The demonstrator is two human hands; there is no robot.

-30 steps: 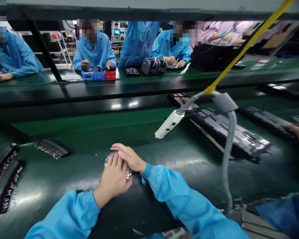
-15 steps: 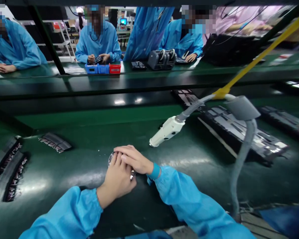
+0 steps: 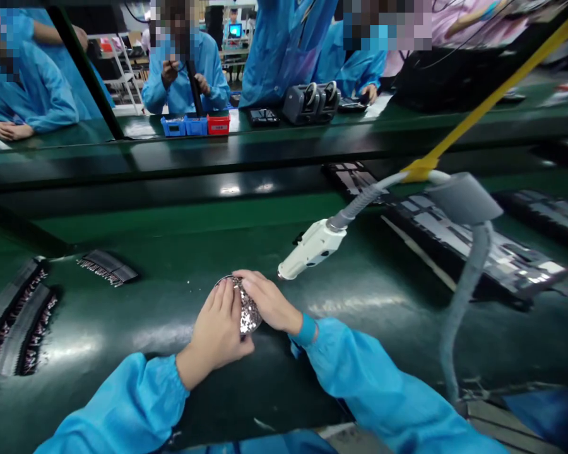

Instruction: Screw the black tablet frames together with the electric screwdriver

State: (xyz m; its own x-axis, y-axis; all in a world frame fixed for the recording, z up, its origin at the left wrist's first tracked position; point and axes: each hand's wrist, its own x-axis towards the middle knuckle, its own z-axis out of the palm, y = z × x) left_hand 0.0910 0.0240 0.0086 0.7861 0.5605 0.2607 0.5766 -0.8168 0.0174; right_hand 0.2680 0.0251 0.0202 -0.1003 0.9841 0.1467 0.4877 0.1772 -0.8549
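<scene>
A round dish (image 3: 248, 313) filled with small shiny metal pieces that look like screws sits on the dark green bench, low in the middle of the head view. My left hand (image 3: 220, 321) is cupped over its left side, fingers together across the rim and thumb near the front edge. Against the right and far side rests my right hand (image 3: 269, 301), its fingertips bent over the rim. Between the two hands the shiny pieces show. The undersides of my fingers are hidden.
A white hand-held tool (image 3: 310, 250) hangs from a grey hose and yellow strap (image 3: 454, 139), close beyond my right hand. Dark flat panels (image 3: 483, 252) lie to the right, black strips with wires (image 3: 21, 328) to the left. Co-workers sit across the bench behind small blue and red bins (image 3: 196, 126).
My hands have moved from overlapping on top of the dish to either side of it, uncovering the shiny pieces. Across the bench, a co-worker has raised a long dark part.
</scene>
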